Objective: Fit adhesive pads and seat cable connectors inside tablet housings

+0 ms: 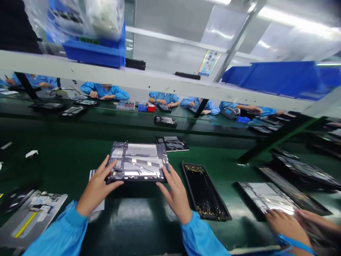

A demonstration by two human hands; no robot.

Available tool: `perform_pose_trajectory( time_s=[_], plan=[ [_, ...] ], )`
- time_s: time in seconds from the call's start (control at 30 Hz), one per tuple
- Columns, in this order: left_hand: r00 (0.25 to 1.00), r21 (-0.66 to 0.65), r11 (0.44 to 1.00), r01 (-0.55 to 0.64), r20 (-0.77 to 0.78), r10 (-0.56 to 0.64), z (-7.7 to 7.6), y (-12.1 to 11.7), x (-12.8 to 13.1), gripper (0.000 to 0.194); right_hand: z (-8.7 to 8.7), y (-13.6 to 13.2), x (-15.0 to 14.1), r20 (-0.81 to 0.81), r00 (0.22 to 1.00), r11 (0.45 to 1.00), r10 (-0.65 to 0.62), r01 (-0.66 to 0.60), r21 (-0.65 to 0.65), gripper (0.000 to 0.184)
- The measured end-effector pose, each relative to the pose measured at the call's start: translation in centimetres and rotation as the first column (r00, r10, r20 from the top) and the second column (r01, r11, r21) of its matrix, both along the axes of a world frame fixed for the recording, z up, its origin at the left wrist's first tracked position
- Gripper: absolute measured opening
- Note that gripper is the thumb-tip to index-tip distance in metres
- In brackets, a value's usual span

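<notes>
Between my two hands is an opened tablet (141, 160), its inside facing up with silvery battery panels and dark ribbon cables. My left hand (99, 183) grips its left edge, thumb along the front side. On the right edge, my right hand (174, 192) holds it with fingers over the top corner and thumb at the front. The tablet appears raised a little above the green bench. Partly hidden behind my left hand lies a white sheet (99, 206). Just beyond the tablet rests another opened tablet (173, 143).
A black tray (206, 192) with small gold-coloured parts lies right of my hands. A co-worker's hands (289, 225) touch another opened tablet (262, 195) farther right. At left is a grey panel (34, 217) with a yellow strip. A shelf (160, 83) with blue bins crosses above.
</notes>
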State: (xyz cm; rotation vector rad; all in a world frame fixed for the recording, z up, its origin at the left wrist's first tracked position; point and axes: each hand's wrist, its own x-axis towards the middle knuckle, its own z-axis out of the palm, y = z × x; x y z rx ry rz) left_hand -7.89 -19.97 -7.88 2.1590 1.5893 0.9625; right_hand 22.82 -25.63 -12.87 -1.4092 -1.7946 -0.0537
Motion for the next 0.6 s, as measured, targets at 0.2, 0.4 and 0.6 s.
perform_pose_trajectory(
  time_s=[0.2,0.4,0.6],
  plan=[
    [0.993,-0.137,0.984,0.112,0.039,-0.107,-0.2,7.7,-2.3,0.095,-0.6,6.7,0.4,-0.089,0.994,0.985,0.061,-0.075,-0.157,0.070],
    [0.982,-0.239,0.970,-0.038,0.170,0.080,1.6,12.6,-5.7,0.072,3.4,14.3,11.0,-0.125,0.973,0.912,-0.192,0.130,-0.390,0.040],
    [0.952,-0.417,0.909,0.026,0.288,0.105,1.3,20.6,-2.3,0.076,2.6,23.7,20.5,-0.101,0.873,0.700,-0.477,0.308,-0.644,0.037]
  ],
)
